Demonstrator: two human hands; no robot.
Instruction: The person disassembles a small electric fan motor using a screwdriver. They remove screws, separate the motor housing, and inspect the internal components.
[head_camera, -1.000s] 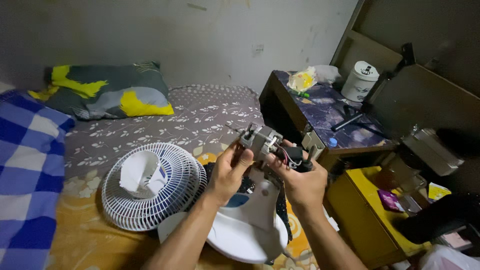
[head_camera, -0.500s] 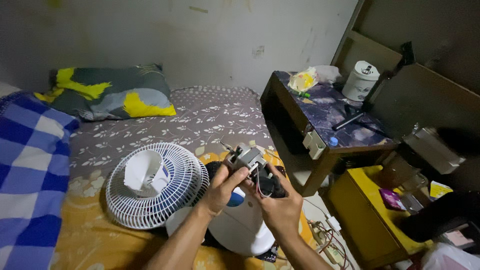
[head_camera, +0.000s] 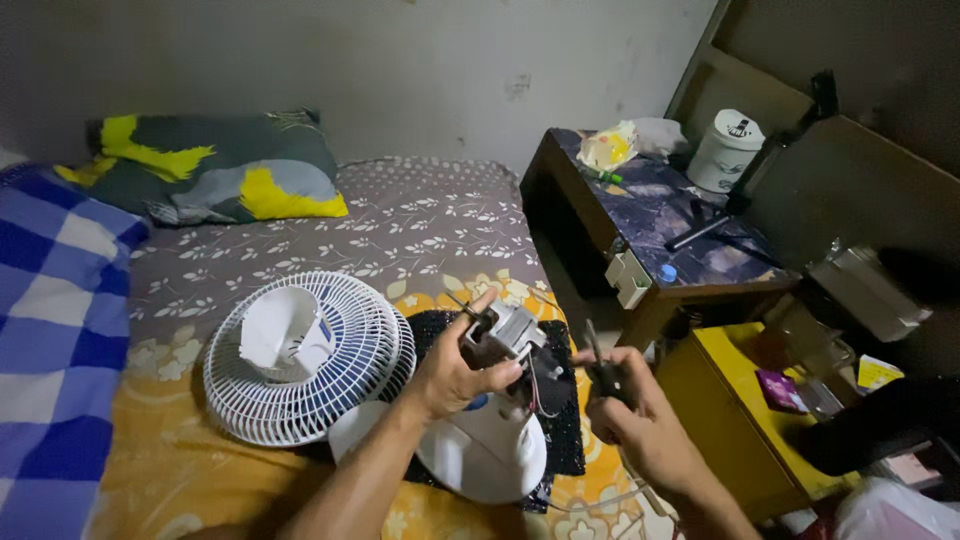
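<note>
From the head view, two hands work over the bed (head_camera: 430, 230). The left hand (head_camera: 455, 375) is closed around one grey fan motor (head_camera: 505, 335), which sits atop a white fan body (head_camera: 485, 455) above a black mat (head_camera: 560, 440). The right hand (head_camera: 635, 415) is wrapped around one dark-handled screwdriver (head_camera: 598, 365), held just beside the motor (its tip points up). One white fan grille (head_camera: 305, 360) lies to the left on the bed. Further back there is one grey and yellow pillow (head_camera: 215, 170), and one blue checked blanket (head_camera: 50, 330) at the left edge. On the dark table (head_camera: 680, 225) stands one white tub (head_camera: 725, 150).
</note>
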